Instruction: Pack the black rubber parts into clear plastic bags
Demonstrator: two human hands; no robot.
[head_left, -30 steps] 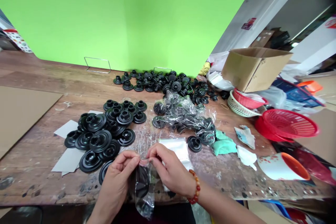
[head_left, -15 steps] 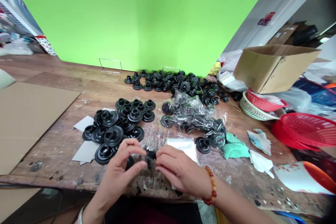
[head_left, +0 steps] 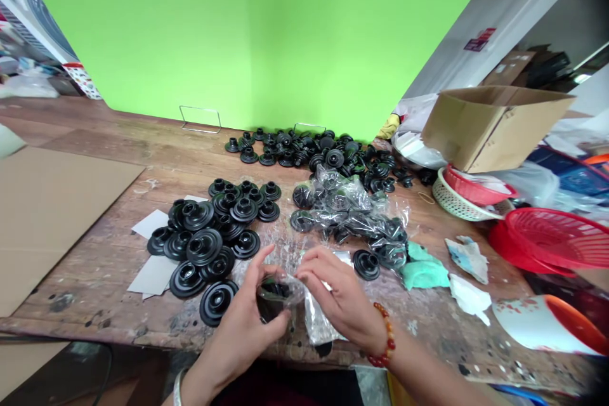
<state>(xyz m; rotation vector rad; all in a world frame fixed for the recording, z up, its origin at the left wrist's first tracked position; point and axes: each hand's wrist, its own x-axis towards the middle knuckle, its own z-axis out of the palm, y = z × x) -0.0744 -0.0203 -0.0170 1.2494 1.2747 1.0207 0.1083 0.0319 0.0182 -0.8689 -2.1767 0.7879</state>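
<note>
**Clear bag between both hands, black piece inside**

Across the back, a green panel (head_left: 285, 32), with a heap of black discs (head_left: 328, 155) at its foot. Left of the hands, a pile of black discs (head_left: 204, 244) partly over white cards (head_left: 153, 276). Beyond the hands, bagged discs (head_left: 345, 212); beside them, a green cloth (head_left: 423, 271). Partly covering the flat clear bags (head_left: 316, 320): the right hand (head_left: 340, 301).

Near the table's (head_left: 114, 304) front edge, left hand (head_left: 250, 317) with thumb and fingers curved wide around the clear bag (head_left: 294, 292) and black piece (head_left: 272, 295); right fingertips narrow, pinching the bag's edge.

At right, white basket (head_left: 459, 204) holding a pink basket (head_left: 478, 185) with white sheets inside; above, an open cardboard box (head_left: 490, 130). Cannot tell its contents.
</note>
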